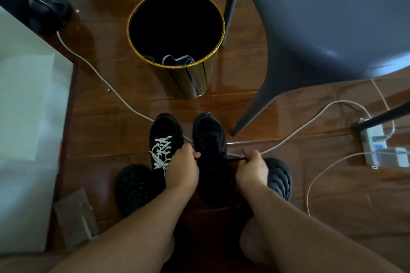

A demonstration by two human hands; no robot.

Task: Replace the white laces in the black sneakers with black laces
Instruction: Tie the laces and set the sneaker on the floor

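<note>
Two black sneakers stand side by side on the floor. The left sneaker (pixel 165 132) still carries white laces (pixel 161 150). The right sneaker (pixel 209 137) shows no white lace. My left hand (pixel 183 167) hovers over the right sneaker's left side, fingers curled and pinching something dark that I cannot make out clearly. My right hand (pixel 251 169) pinches the thin black lace (pixel 237 158), which runs taut from the right sneaker to its fingers. A white lace (pixel 177 60) lies inside the bin.
A black bin with a gold rim (pixel 142 6) stands just beyond the sneakers. A grey chair (pixel 310 35) is at the right, a white cable (pixel 97 73) crosses the floor, a power strip (pixel 375 139) lies far right. Black clogs (pixel 280 175) sit on my feet.
</note>
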